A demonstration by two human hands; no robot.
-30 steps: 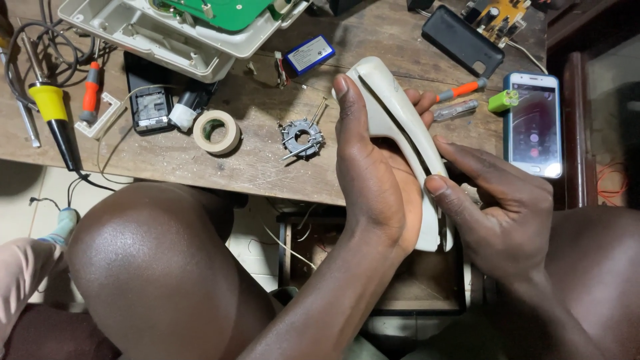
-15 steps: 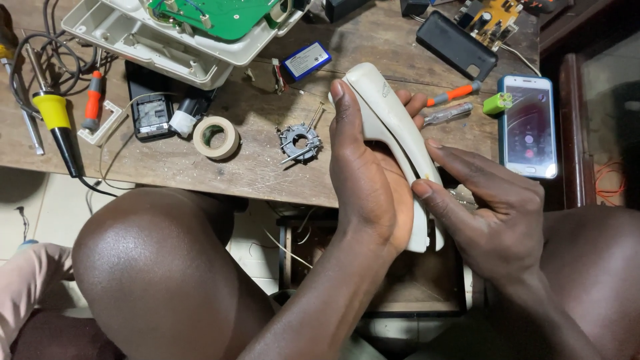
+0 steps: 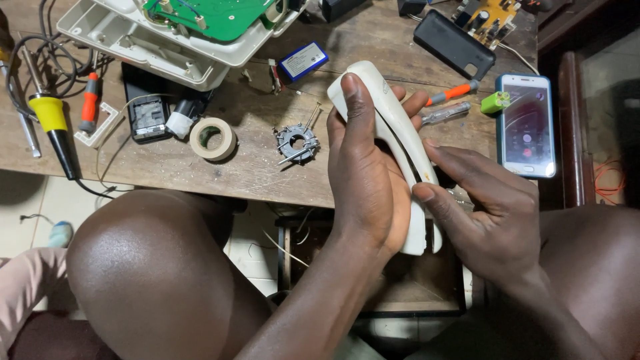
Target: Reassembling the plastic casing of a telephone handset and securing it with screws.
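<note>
Held thing: a long cream-white plastic handset shell [image 3: 400, 147] is held upright-tilted in the centre of the frame, above the edge of the brown wooden counter [image 3: 253, 167].
Left hand [image 3: 367, 180]: its grip is closed around the shell from the left side, the thumb is laid along the upper part.
Right hand [image 3: 490, 213]: its grip is half closed; the fingertips [image 3: 427, 195] are pressed on the seam at the lower right side of the shell.
Near things: a ring of beige tape [image 3: 212, 139] and a small grey metal toothed ring [image 3: 297, 142] are seen left of the hands.
Right side: a smartphone in a blue case [image 3: 525, 125] is placed flat on the counter, with an orange-handled screwdriver [image 3: 450, 93] beside it.
Upper left: an open white plastic housing with a green circuit board [image 3: 180, 30] is placed, and a yellow-handled soldering iron [image 3: 53, 127].
</note>
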